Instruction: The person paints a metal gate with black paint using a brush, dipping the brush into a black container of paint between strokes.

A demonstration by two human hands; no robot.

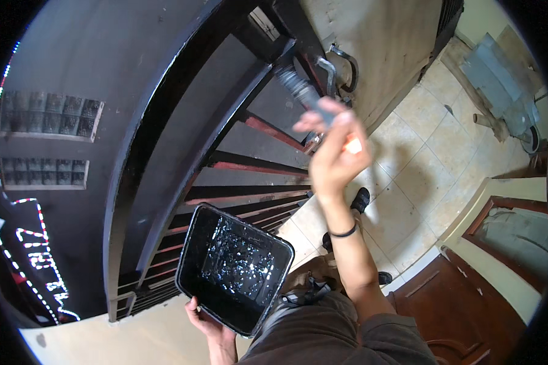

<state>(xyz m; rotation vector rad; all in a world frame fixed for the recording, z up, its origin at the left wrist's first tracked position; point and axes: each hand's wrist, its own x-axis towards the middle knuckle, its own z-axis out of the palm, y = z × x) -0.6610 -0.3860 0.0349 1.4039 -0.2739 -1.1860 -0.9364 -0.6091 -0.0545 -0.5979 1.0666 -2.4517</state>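
Observation:
My right hand [341, 146], blurred by motion, grips a paintbrush [298, 87] by its handle. The brush's dark bristle end meets the black metal railing [243, 109] near its upper corner post. Red-brown patches show on several of the railing's bars, while the top rails are glossy black. Low in front of my body, my left hand [210, 322] holds a black rectangular tub [234, 267] by its near rim, thumb over the edge. Shiny black paint covers the tub's bottom and walls.
Beyond the railing is a dark wall with two vent blocks [52, 115] and a light string [39, 231]. Bent metal handles [345, 64] stick out near the post. Right of me are a tiled floor [432, 164], a wooden door [463, 298] and stacked boards [499, 73].

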